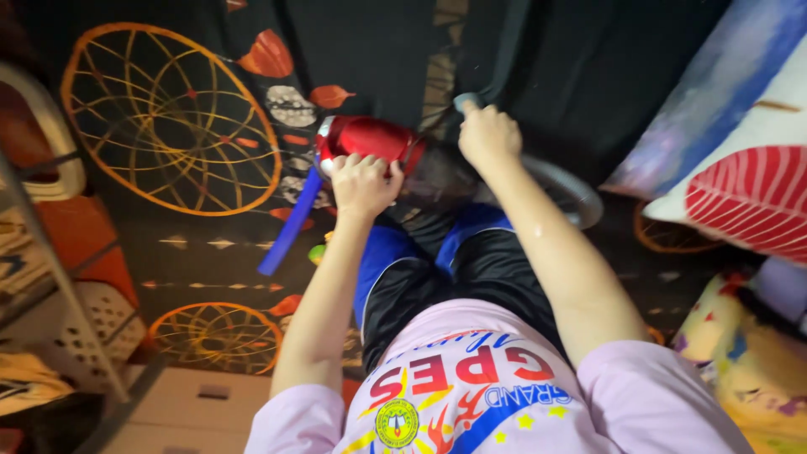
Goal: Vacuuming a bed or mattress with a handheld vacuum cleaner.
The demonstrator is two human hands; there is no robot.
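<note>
At 12 o'clock, left hand point(363, 182) clenches the red handheld vacuum point(370, 139); right hand point(487, 134) pinches a grey cloth point(465, 102), which suction could snag.

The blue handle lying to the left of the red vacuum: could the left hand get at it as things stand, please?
Probably yes. The left hand grips the red vacuum right beside the blue handle, and nothing lies between them; it would have to let go of the vacuum first.
</note>
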